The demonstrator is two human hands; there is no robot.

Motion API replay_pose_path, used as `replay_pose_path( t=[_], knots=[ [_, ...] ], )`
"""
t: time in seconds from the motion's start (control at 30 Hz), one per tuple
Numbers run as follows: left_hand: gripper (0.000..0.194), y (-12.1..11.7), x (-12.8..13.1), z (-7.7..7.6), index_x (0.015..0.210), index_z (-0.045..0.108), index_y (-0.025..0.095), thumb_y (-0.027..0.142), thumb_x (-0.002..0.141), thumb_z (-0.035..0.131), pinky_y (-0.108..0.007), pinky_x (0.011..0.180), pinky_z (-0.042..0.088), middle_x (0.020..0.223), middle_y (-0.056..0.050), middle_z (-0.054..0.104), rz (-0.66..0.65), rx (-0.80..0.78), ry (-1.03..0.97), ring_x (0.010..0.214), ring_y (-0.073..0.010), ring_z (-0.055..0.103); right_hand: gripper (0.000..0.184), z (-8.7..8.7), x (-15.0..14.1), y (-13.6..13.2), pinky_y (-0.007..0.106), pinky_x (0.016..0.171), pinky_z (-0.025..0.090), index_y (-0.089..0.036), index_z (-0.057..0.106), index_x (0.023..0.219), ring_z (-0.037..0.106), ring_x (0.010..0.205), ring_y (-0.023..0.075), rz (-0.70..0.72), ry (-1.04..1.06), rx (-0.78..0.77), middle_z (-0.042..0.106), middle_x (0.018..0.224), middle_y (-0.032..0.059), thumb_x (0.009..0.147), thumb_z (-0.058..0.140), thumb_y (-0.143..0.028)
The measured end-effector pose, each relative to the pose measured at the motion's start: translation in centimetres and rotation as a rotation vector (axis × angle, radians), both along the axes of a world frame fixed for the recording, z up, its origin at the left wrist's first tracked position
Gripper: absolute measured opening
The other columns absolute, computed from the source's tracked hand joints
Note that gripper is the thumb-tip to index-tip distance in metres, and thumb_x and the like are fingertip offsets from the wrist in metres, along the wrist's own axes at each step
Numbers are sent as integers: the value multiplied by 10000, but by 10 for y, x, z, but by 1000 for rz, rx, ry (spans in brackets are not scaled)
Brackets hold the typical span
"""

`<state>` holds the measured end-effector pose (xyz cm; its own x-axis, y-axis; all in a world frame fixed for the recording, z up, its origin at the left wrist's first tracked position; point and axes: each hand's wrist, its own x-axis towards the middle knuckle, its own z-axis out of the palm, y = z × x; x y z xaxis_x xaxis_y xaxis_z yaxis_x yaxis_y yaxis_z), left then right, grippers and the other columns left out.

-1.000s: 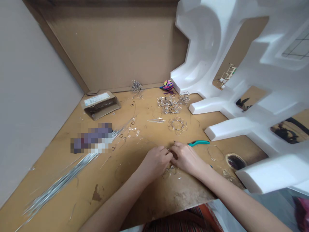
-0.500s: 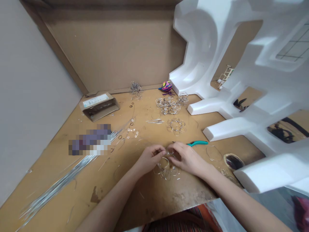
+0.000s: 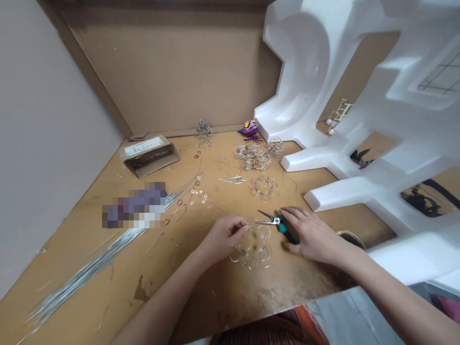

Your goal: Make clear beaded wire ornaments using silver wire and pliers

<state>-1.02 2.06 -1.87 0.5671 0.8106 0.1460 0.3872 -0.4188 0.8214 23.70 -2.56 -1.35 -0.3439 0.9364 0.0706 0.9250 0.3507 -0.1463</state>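
My left hand (image 3: 223,238) pinches the upper left edge of a round beaded wire piece (image 3: 265,250), a ring of clear beads with thin wire loops. The piece rests near the front of the table, its grasped edge hidden behind my fingertips. To its right, my right hand (image 3: 312,234) has its fingers and thumb around the teal handles of long-nosed pliers (image 3: 276,221). Their jaws are spread apart and point left, close above the wire piece. A similar finished-looking wire ring (image 3: 264,188) lies farther back.
A bundle of straight wires (image 3: 89,268) runs across the left side. Loose clear beads (image 3: 198,195) and short wires (image 3: 233,180) lie mid-table. Behind are an open cardboard box (image 3: 154,158), piled wire rings (image 3: 253,157) and a colourful ornament (image 3: 250,128). White moulded foam (image 3: 345,189) borders the right.
My right hand has let go of the wire piece and moved right onto the pliers, which have turned with their jaws spread. My left hand keeps its pinch in nearly the same place.
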Motion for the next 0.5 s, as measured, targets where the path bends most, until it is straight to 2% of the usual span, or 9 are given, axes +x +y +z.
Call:
replay_pose_path(
  t=[0.13,0.23,0.33,0.43,0.5],
  knots=[
    [172,-2,0,8,682,569,162,212,813,470,-225,589,370,635,2,518,-45,37,-23,623,-118,472,722,-3,9,-3,479,893,351,-104,406,1295,408,1143,352,-14,-184,-8,460,1276,199,617,565,-294],
    [178,-2,-1,12,707,579,166,212,826,455,-232,608,375,633,0,512,-93,89,-60,633,-123,468,674,-1,4,-2,432,786,389,-105,445,1252,505,973,326,-26,-267,-30,550,1111,190,599,546,-239],
    [191,-2,-3,14,718,584,167,226,837,447,-242,626,380,646,-7,524,-121,120,-74,644,-127,473,529,2,2,3,386,725,385,-108,536,1116,539,832,279,-19,-319,-29,576,967,166,593,525,-192],
    [191,-2,-4,14,714,583,165,224,835,447,-244,621,381,647,-9,529,-126,120,-72,639,-125,471,456,9,12,7,339,694,383,-115,551,1052,538,798,245,-4,-256,-52,565,934,145,602,513,-178],
    [180,-2,-4,13,718,583,162,218,830,452,-239,617,383,652,-8,535,-114,104,-65,636,-121,471,449,18,23,9,313,665,385,-127,528,1064,533,755,217,-21,-123,-114,561,895,112,621,511,-198]
  ],
)
